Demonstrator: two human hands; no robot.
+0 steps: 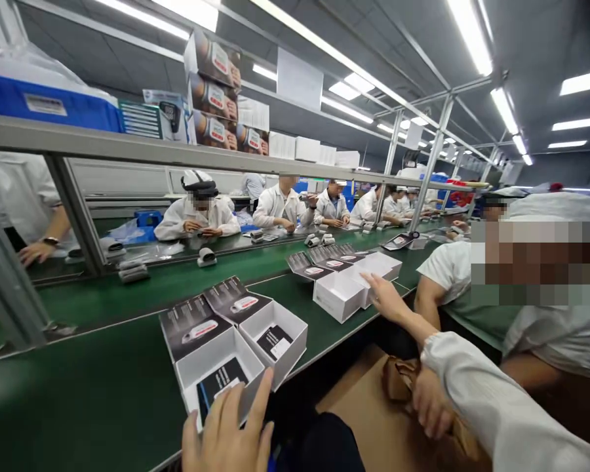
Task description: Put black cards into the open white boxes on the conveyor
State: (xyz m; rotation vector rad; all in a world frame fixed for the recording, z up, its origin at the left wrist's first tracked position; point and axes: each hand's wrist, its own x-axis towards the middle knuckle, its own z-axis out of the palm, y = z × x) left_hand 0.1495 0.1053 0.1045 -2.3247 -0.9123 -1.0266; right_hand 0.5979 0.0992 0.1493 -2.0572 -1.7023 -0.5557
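Note:
My left hand [226,436] is at the bottom edge, fingers apart, resting against the front wall of the nearest open white box [211,367], which holds a dark leaflet [221,380]. A second open white box [275,334] stands beside it, both with dark printed lids [196,324] folded back. My right hand [386,296], in a white sleeve, stretches out flat to the right and touches another group of open white boxes [341,295]. Neither hand holds anything.
The boxes lie on a long green conveyor table [103,380]. A seated co-worker is close on my right; their hand [430,403] grips a brown bag [398,380] over a cardboard sheet. Several white-coated workers sit across the line. A metal shelf [128,147] overhead carries product boxes.

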